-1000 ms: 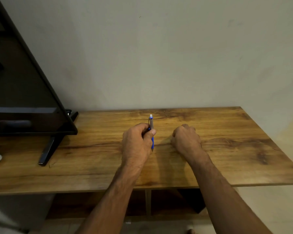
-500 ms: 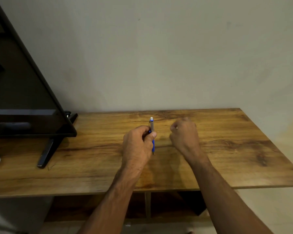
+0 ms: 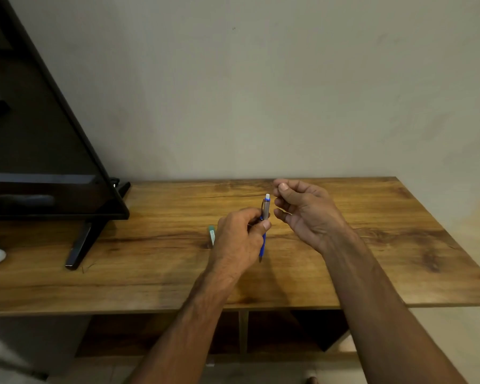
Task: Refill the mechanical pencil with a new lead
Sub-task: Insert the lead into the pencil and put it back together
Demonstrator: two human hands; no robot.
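Gripping pencil (image 3: 266,210) upright in left hand (image 3: 239,242), tip down over counter (image 3: 399,245). Now lifted right hand (image 3: 308,214) off counter to beside cap (image 3: 267,196), fingers loosely curled; pinching lead or not, cannot tell. Probably about to uncap.

Our left hand (image 3: 239,234) grips the mechanical pencil (image 3: 266,209) upright over the worktop (image 3: 372,259); our right hand (image 3: 308,212), loosely curled, hovers just beside it.

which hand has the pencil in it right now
The left hand grips the blue mechanical pencil upright, white cap up. The right hand hovers beside the cap, fingers curled, apart from the pencil.
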